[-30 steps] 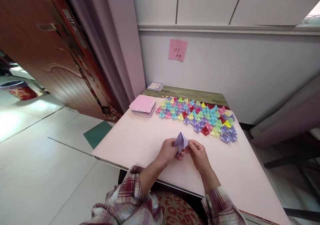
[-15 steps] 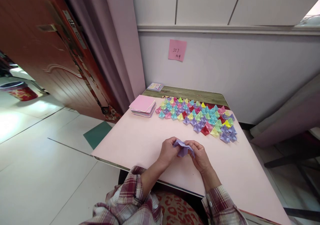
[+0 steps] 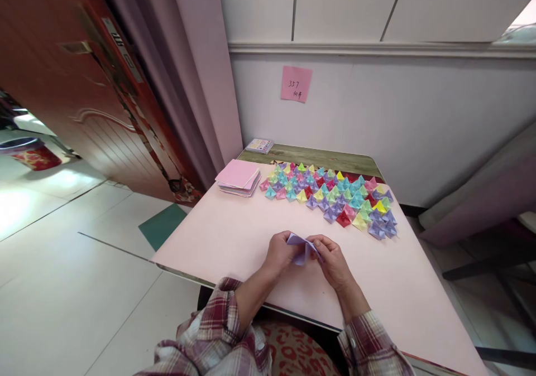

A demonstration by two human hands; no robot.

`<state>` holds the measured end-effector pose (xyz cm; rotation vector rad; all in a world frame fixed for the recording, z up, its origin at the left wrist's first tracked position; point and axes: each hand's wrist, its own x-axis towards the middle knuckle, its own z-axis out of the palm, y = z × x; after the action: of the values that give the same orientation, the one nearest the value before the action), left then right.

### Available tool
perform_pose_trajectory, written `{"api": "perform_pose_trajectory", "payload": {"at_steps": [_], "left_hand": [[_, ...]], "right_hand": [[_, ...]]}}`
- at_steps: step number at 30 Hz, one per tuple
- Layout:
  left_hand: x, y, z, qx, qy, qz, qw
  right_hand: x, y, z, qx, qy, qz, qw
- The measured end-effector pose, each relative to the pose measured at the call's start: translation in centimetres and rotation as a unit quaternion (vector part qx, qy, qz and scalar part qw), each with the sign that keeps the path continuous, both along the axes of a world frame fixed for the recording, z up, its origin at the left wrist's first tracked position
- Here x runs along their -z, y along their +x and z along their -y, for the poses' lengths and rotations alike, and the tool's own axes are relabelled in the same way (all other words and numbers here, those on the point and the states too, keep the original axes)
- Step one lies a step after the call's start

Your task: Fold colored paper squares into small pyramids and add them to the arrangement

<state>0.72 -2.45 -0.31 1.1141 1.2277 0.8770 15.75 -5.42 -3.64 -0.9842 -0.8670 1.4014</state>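
Both my hands pinch one small purple folded paper piece (image 3: 302,249) just above the pink table top (image 3: 226,236), near its front edge. My left hand (image 3: 280,252) grips the piece's left side with closed fingers. My right hand (image 3: 333,260) grips its right side, fingers curled. The paper lies flattened and tilted between the fingertips. Beyond the hands, several finished folded paper shapes (image 3: 330,197) in purple, blue, yellow, red and green lie packed together in rows.
A stack of pink square paper sheets (image 3: 238,176) sits at the far left of the table. A small printed pack (image 3: 259,145) lies by the wall. A pink note (image 3: 296,83) hangs on the wall. A red door (image 3: 84,86) stands open at the left.
The purple piece stood upright with a point up a second ago. It has since been turned down and pressed flatter between both hands, which have stayed in place.
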Motion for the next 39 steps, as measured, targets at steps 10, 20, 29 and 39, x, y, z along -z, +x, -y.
{"api": "perform_pose_trajectory", "payload": {"at_steps": [10,20,29,39], "left_hand": [[0.4,0.4,0.1,-0.013,0.050,-0.021,0.998],[-0.6,-0.7,-0.4,0.059,-0.100,0.128,0.985],[1.1,0.4,0.0,-0.054,-0.040,0.176,0.982],[2.0,-0.6,-2.5,0.014,0.034,0.145,0.989]], "right_hand": [[0.7,-0.1,-0.2,0.009,-0.026,0.004,1.000],[0.3,0.0,-0.2,0.043,-0.003,0.022,0.999],[-0.1,-0.3,0.1,0.036,0.003,0.055,0.998],[0.8,-0.5,-0.2,0.113,0.021,0.081,0.990]]}}
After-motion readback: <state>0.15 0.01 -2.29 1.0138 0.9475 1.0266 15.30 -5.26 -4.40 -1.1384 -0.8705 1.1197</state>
